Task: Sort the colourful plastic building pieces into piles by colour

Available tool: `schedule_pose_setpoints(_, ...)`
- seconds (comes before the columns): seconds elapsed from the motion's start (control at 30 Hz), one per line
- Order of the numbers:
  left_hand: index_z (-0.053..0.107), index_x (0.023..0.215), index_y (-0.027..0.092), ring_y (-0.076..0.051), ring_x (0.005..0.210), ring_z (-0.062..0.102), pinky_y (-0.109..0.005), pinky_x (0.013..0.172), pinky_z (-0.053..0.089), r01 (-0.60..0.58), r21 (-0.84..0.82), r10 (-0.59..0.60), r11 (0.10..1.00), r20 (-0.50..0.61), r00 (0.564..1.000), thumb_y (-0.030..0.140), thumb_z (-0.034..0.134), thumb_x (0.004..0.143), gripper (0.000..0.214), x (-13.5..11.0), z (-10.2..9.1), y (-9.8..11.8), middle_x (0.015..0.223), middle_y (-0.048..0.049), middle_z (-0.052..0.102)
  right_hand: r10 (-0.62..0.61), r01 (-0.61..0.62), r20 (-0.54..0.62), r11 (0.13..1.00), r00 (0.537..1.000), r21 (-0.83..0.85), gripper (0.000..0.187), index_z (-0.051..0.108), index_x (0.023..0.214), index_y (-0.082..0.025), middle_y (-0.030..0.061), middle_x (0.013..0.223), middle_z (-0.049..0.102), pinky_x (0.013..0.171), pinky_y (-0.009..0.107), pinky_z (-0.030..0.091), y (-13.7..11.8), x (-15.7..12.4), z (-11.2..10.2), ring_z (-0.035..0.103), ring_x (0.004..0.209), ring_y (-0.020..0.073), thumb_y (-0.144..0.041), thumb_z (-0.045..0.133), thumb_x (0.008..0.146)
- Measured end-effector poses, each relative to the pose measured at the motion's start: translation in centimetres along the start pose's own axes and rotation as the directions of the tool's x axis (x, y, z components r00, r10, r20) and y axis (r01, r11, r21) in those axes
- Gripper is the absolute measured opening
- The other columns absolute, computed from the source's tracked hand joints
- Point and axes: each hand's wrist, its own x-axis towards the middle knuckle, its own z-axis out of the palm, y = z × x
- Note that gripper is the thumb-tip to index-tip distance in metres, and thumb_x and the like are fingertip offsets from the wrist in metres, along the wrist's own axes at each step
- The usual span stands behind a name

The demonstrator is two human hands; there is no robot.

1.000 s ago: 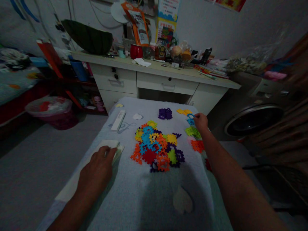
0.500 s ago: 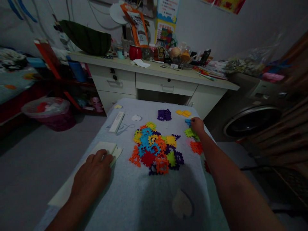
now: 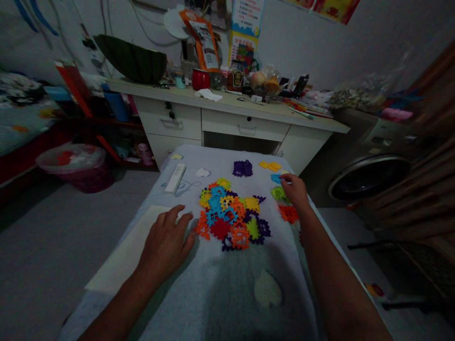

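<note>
A heap of toothed plastic building pieces in red, orange, blue, yellow, green and purple lies mid-table. My left hand is open, its fingers spread just left of the heap by an orange piece. At the right edge, my right hand has its fingertips beside a blue piece, with thumb and index finger slightly apart and nothing visible between them. Sorted by colour around it are yellow pieces, green pieces and red-orange pieces, the last partly behind my wrist. A purple stack sits farther back.
A light cloth with heart prints covers the table. White paper lies at the left under my forearm, and a narrow white box behind it. Beyond stand a cluttered desk, a washing machine and a lined bin.
My left hand has moved right from the white paper to the heap and spread its fingers. My right hand's fingers have loosened from the blue piece and drawn back slightly.
</note>
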Motion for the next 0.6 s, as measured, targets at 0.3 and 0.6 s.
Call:
schedule_pose_setpoints(0.3, 0.055, 0.129, 0.019, -0.032, 0.139, 0.037, -0.053, 0.113, 0.033, 0.080, -0.510, -0.157, 0.857, -0.110, 0.981, 0.044, 0.051, 0.089, 0.048, 8.0, 4.4, 4.5, 0.144, -0.0154, 0.043, -0.190, 0.176, 0.348, 0.982, 0.918, 0.073, 0.026, 0.069, 0.104, -0.019, 0.0101, 0.108, 0.069, 0.094, 0.040, 0.047, -3.4, -6.4, 3.0, 0.063, 0.099, 0.0226, -0.018, 0.062, 0.079)
schedule_pose_setpoints(0.6, 0.062, 0.118, 0.018, -0.027, 0.117, 0.058, -0.044, 0.103, 0.043, 0.203, -0.546, -0.269, 0.813, -0.042, 0.962, 0.045, 0.047, 0.090, 0.042, 11.9, 8.0, 2.5, 0.122, -0.0124, 0.065, -0.244, 0.254, 0.355, 0.967, 0.902, 0.017, 0.042, 0.062, 0.120, -0.018, 0.0126, 0.122, 0.063, 0.102, 0.044, 0.040, -3.5, -7.6, 5.0, 0.054, 0.112, 0.0275, -0.018, 0.063, 0.078)
